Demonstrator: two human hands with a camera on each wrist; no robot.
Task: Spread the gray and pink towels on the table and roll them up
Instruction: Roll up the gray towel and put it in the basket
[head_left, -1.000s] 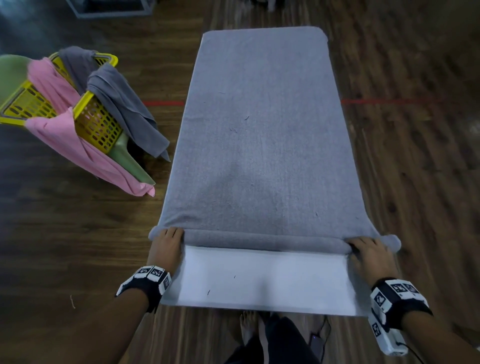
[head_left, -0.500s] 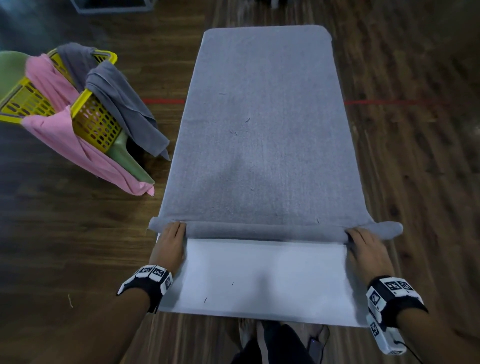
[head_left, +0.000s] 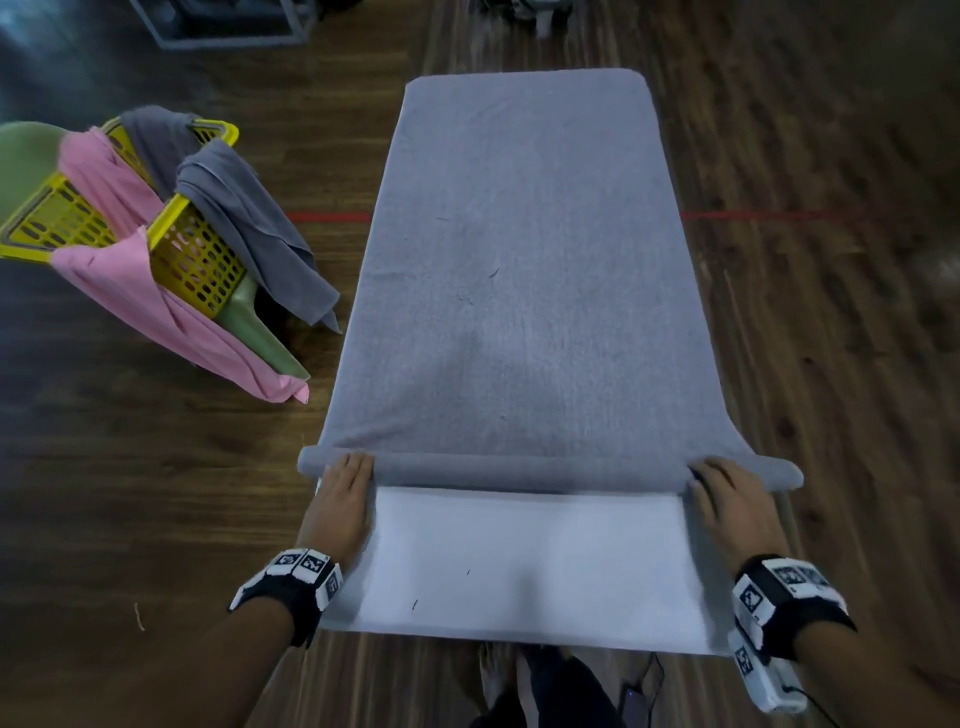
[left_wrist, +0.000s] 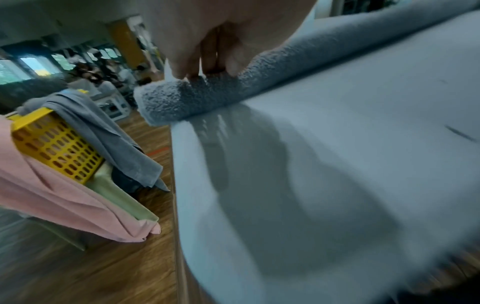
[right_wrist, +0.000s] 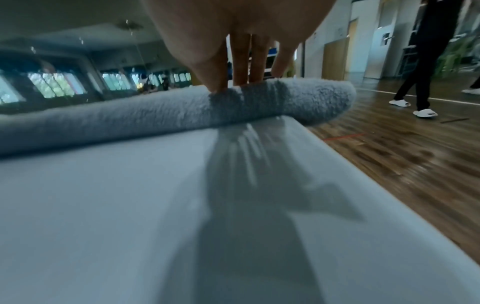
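Right now, nearest to me, a bare strip of the long white bench (head_left: 524, 566) shows where the towel no longer lies. Just beyond it my hands rest on the rolled near edge of the large gray terry towel (head_left: 524, 291): the left hand (head_left: 340, 506) at the roll's left end, the right hand (head_left: 735, 512) at its right end. On both hands the fingers are straight and pressing down on the slim roll rather than wrapped round it; the wrist views show the fingertips (left_wrist: 207, 67) bearing on its top. Each end of the roll sticks out past the bench's side.

Beyond the roll, most of this towel lies flat along the bench to its far end, so I judge the rolling barely begun.

Further left, on the wooden floor, a yellow perforated plastic basket (head_left: 195, 260) carries a draped pink towel (head_left: 156, 306) and another gray towel (head_left: 249, 223), both neither spread nor rolled yet.
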